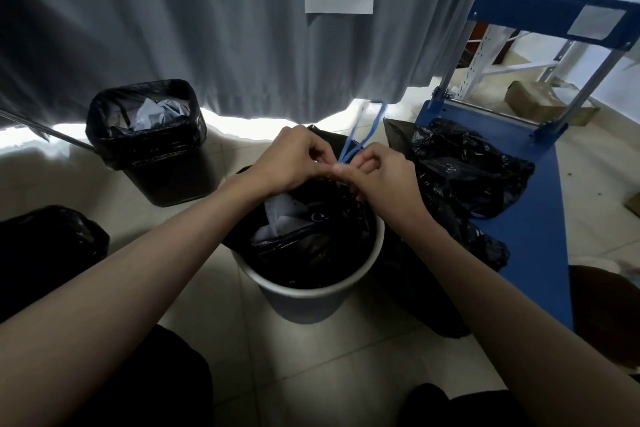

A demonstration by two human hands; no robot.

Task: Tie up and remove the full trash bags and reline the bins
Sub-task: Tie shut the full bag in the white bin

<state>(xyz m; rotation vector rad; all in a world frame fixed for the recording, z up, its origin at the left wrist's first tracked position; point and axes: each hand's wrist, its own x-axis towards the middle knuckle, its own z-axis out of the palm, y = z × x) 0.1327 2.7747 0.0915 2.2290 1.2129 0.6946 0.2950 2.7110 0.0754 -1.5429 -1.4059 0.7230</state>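
**Trainee:** What are the hands doing at this stage?

**Instructor:** The left hand (291,163) and the right hand (377,173) meet fingertip to fingertip directly above the bin. Each pinches the thin blue plastic drawstring (360,135), whose loops rise up and away from the fingers. Both hands are clamped on it; neither is free.

**Trainee:** Where is the bag being tied?

**Instructor:** Directly below the hands. The black plastic trash bag (311,246) sits inside the round white plastic bin (311,295). White crumpled paper (280,215) shows through its mouth, so the mouth is not fully drawn shut. Judgement: the knot is in progress, not finished, and the bag is not yet lifted out.

**Trainee:** What appears complete?

**Instructor:** To the right of the right hand, a bunched black trash bag (464,177) lies on the deck of the blue metal platform trolley (526,225). It looks closed and removed, though its knot cannot be seen. A further dark bag lies below it beside the bin.

**Trainee:** What remains?

**Instructor:** Beyond and left of the left hand, a square black plastic bin (152,163) stands on the tiled floor with an open liner holding paper. It is untied. Near the left forearm sits another black bagged mass (48,246); its state cannot be determined. No relining is visible. Estimate: the task is roughly at its midpoint or earlier.
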